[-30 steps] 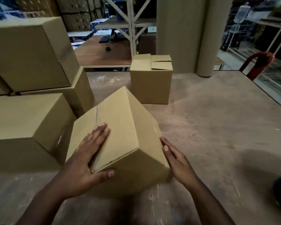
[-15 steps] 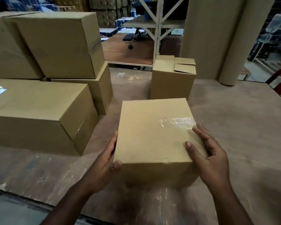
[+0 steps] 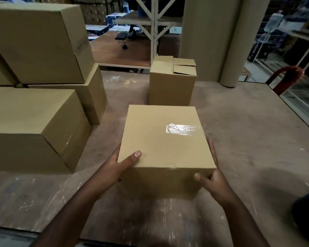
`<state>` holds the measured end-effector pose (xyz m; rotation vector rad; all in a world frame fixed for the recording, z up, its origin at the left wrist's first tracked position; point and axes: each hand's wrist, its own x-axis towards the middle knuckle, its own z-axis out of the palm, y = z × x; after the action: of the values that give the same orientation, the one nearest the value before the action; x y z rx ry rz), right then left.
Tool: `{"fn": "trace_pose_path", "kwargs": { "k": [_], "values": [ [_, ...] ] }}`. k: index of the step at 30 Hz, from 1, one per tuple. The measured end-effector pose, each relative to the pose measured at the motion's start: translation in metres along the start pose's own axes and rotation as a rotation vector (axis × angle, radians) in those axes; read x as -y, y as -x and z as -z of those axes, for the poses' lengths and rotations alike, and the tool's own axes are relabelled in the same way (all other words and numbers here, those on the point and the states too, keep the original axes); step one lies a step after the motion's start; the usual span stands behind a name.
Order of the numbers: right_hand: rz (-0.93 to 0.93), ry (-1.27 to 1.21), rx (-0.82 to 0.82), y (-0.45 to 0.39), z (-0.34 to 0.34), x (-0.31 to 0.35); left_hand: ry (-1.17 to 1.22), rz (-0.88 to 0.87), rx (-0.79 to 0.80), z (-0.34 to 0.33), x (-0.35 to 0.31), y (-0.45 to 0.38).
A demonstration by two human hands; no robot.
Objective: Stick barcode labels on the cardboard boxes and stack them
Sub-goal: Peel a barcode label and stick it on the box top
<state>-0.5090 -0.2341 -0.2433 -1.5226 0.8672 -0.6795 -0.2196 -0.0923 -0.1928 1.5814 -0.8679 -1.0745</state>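
From the head view, my left hand and right hand clamp the small cardboard box between them on the table, fingers curled round its near corners. I reckon it could slip while being lifted toward the stacked boxes, the sides being smooth. It is plain brown, with glossy tape on top.

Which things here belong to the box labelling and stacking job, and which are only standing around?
Job: held box, gripped by left hand and right hand; open-flapped box; stacked boxes.

Standing around: red chair; cardboard roll; far desk.
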Motion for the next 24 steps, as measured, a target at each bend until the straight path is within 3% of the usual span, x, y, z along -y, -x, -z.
{"fn": "trace_pose_path", "kwargs": {
  "k": [3, 6, 9, 14, 17, 20, 24],
  "values": [
    [-0.085, 0.042, -0.031, 0.004, -0.007, -0.036, -0.105, -0.081, 0.069, 0.01, 0.02, 0.001],
    [-0.153, -0.014, -0.094, 0.007, -0.021, -0.056, -0.129, -0.046, 0.069, 0.0, 0.059, 0.004],
    [-0.119, -0.006, -0.166, 0.006, -0.028, -0.046, -0.073, -0.058, -0.083, -0.013, 0.075, 0.004],
    [0.132, -0.121, -0.396, -0.006, -0.012, 0.016, -0.019, -0.238, -0.416, -0.017, 0.019, 0.003],
    [0.196, -0.133, -0.32, -0.015, -0.005, 0.042, 0.044, -0.221, -0.333, -0.017, -0.002, -0.011],
    [0.093, -0.148, -0.282, -0.032, -0.005, 0.041, 0.126, -0.117, -0.21, -0.026, -0.006, -0.03],
    [-0.002, -0.204, -0.363, -0.041, -0.008, 0.026, 0.106, -0.145, -0.281, -0.04, -0.003, -0.044]
  ]
}}
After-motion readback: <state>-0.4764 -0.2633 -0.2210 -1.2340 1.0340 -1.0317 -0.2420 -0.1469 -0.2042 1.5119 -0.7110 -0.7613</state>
